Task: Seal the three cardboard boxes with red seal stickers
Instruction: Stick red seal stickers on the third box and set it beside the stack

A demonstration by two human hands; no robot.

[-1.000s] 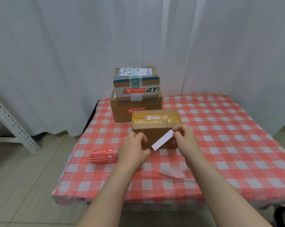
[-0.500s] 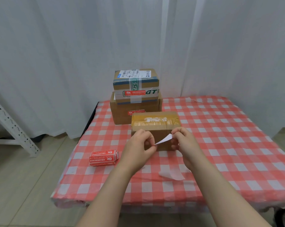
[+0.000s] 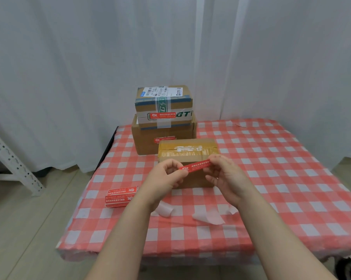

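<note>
A red seal sticker (image 3: 197, 165) is stretched between my two hands, red printed side towards me. My left hand (image 3: 166, 175) pinches its left end and my right hand (image 3: 224, 173) pinches its right end. Right behind the sticker stands a small cardboard box (image 3: 187, 150) with brown tape on top. Further back a larger cardboard box (image 3: 148, 138) carries a red sticker on its front. On top of it sits a third box (image 3: 163, 102) with a shipping label and a red sticker on its front.
A stack of red seal stickers (image 3: 121, 197) lies at the left of the red-and-white checked table (image 3: 281, 178). Two peeled backing papers (image 3: 164, 210) (image 3: 209, 218) lie near the front. White curtains hang behind. A white metal rack leg (image 3: 13, 162) stands at the left.
The strip showed its white backing and only my right hand held it. My left hand has come up to it, the backing has dropped to the table, and the red face now shows.
</note>
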